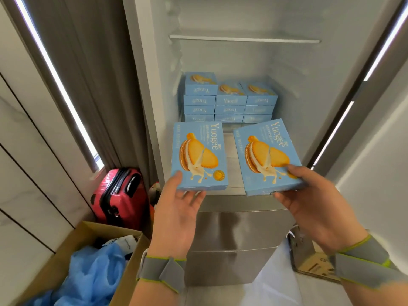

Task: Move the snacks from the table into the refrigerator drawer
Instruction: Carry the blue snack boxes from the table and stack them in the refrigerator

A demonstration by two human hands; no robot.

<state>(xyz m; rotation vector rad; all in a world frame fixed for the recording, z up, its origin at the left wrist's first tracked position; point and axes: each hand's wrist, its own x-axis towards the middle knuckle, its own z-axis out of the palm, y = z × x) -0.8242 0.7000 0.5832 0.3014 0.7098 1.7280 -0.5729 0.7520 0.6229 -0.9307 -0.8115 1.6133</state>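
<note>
I hold two flat light-blue snack boxes printed with a yellow sandwich biscuit. My left hand (176,208) grips the near edge of the left box (198,155). My right hand (313,199) grips the near right corner of the right box (267,155). Both boxes hover just in front of the open refrigerator compartment (231,186). Deep inside it, three stacks of the same blue boxes (229,100) stand against the back wall, several boxes high.
A glass shelf (242,38) spans the compartment above the stacks. Closed steel drawers (231,230) sit below. At left stand a red suitcase (120,195) and a cardboard box (72,250) with blue plastic bags. Another carton (309,259) sits lower right.
</note>
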